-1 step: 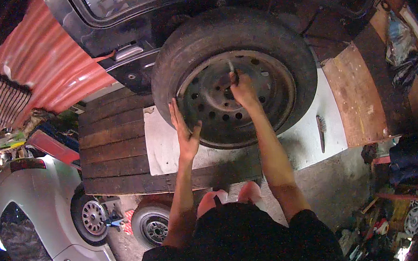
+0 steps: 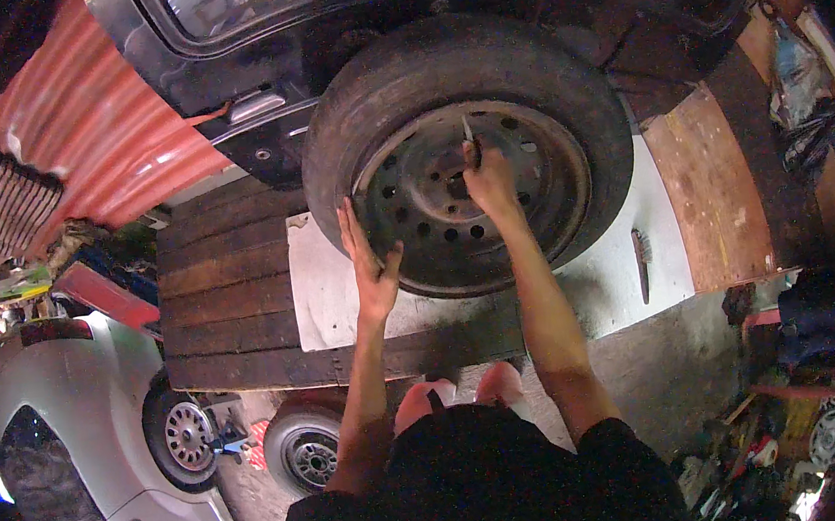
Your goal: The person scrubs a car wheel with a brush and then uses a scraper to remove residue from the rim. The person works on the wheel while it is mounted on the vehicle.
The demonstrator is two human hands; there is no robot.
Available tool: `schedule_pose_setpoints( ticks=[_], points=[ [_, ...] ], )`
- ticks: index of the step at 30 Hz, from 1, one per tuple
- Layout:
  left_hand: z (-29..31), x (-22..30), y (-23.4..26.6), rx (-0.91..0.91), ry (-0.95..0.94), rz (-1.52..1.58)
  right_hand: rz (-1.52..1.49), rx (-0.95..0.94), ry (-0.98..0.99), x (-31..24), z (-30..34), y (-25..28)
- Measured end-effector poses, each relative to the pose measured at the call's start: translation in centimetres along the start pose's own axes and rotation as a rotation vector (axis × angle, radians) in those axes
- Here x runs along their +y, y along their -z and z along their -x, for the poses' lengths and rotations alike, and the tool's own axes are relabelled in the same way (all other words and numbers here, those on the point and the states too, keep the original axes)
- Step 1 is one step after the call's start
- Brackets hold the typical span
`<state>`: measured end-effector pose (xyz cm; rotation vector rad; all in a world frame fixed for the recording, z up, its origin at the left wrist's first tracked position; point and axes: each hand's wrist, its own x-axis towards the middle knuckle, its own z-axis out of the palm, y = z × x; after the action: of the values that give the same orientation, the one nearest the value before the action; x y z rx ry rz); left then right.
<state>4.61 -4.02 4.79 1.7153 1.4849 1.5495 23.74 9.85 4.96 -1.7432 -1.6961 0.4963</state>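
A car wheel with a black tyre (image 2: pixel 372 99) and a dirty steel rim (image 2: pixel 543 203) leans against a dark vehicle on a white board. My left hand (image 2: pixel 372 275) rests with outstretched fingers on the tyre's near left side, by the rim edge. My right hand (image 2: pixel 488 181) is closed round the dark handle of a small knife-like tool (image 2: pixel 468 130) over the rim's middle. Its narrow pale blade points away from me at the upper rim face. On the board to the right lies a wire brush (image 2: pixel 642 264), apart from both hands.
The white board (image 2: pixel 327 309) lies on a dark plank bench (image 2: pixel 224 289), with plywood (image 2: pixel 717 191) at its right. Above is the dark vehicle body (image 2: pixel 275 134). A silver car (image 2: pixel 144 448) and another wheel (image 2: pixel 305 452) stand at lower left. Clutter (image 2: pixel 748 460) fills the lower right.
The tool and my right hand have shifted very slightly over the rim. My left hand and the wheel stay in place.
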Motion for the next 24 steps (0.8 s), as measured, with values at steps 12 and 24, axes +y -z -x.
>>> schedule_pose_setpoints(
  ticks=[12,24],
  points=[
    [-0.9,-0.7,0.5,-0.023,-0.001,0.014,-0.006,0.126,-0.003,-4.0,1.5,-0.3],
    [-0.2,-1.4,0.4,0.019,-0.023,-0.014,-0.035,0.163,0.075,-2.0,0.0,0.9]
  ],
)
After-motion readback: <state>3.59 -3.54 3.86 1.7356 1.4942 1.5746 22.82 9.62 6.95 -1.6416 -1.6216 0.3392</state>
